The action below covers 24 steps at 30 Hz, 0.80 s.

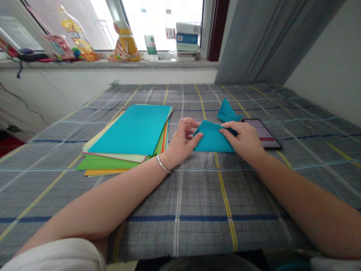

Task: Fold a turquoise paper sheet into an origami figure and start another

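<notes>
A folded sheet of blue paper (213,139) is held between my two hands over the checked cloth. My left hand (188,135) pinches its left edge, thumb in front and fingers behind. On the other side, my right hand (243,136) grips the upper right part with thumb and fingertips. Some of the right edge is hidden behind that hand. Just beyond the paper stands a small blue folded paper boat (226,111), its peak pointing up.
To the left lies a stack of coloured paper (132,128), blue on top. A phone (263,132) with a lit screen lies beside my right hand, partly covered. Bottles, packets and boxes line the windowsill (158,64) behind the cloth-covered table (203,195).
</notes>
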Each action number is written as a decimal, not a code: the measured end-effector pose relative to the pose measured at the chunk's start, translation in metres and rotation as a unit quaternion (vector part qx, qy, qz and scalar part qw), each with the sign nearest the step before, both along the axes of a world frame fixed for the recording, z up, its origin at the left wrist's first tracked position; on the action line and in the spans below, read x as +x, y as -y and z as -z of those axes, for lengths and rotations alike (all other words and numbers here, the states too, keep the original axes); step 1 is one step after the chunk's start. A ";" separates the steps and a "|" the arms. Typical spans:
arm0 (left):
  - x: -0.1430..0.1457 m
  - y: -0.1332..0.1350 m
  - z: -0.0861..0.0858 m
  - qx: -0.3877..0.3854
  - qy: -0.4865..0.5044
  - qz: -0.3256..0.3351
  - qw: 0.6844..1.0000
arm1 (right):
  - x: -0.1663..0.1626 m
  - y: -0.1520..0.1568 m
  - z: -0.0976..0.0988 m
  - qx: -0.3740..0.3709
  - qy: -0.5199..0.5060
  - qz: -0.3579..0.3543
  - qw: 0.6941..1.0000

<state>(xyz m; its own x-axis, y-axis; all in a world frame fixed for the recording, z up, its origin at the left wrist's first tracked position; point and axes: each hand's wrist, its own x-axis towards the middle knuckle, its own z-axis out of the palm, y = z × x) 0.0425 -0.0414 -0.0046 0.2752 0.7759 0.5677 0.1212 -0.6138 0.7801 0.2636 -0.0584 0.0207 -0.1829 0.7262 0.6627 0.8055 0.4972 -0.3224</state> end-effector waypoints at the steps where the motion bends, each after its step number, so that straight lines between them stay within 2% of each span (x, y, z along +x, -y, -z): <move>1: -0.001 0.000 0.000 0.021 -0.001 0.004 1.000 | 0.003 -0.001 -0.001 -0.002 -0.029 0.011 1.000; 4: -0.004 0.000 -0.003 0.083 -0.067 0.023 0.994 | 0.011 -0.004 -0.005 -0.008 -0.094 0.038 0.995; 7: -0.006 -0.001 -0.007 0.115 -0.138 0.037 0.983 | 0.017 -0.004 -0.009 -0.010 -0.117 0.046 0.992; 12: -0.005 -0.006 -0.005 0.097 -0.168 0.007 0.981 | 0.020 -0.005 -0.013 -0.010 -0.129 0.057 0.990; 17: -0.003 -0.005 -0.004 0.014 -0.082 -0.007 0.997 | 0.019 -0.005 -0.012 -0.005 -0.099 0.065 0.993; 21: -0.001 -0.004 -0.007 -0.060 0.049 0.026 0.997 | 0.013 -0.002 -0.010 -0.010 -0.017 0.024 1.000; 24: 0.001 -0.002 -0.008 -0.067 0.062 0.020 0.996 | 0.005 0.001 -0.007 -0.012 0.026 -0.008 1.000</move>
<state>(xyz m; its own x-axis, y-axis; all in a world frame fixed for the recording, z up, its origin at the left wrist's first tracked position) 0.0434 -0.0395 0.0034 0.2411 0.8368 0.4917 -0.0032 -0.5059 0.8626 0.2689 -0.0598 0.0280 -0.2284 0.7383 0.6346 0.8141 0.5023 -0.2914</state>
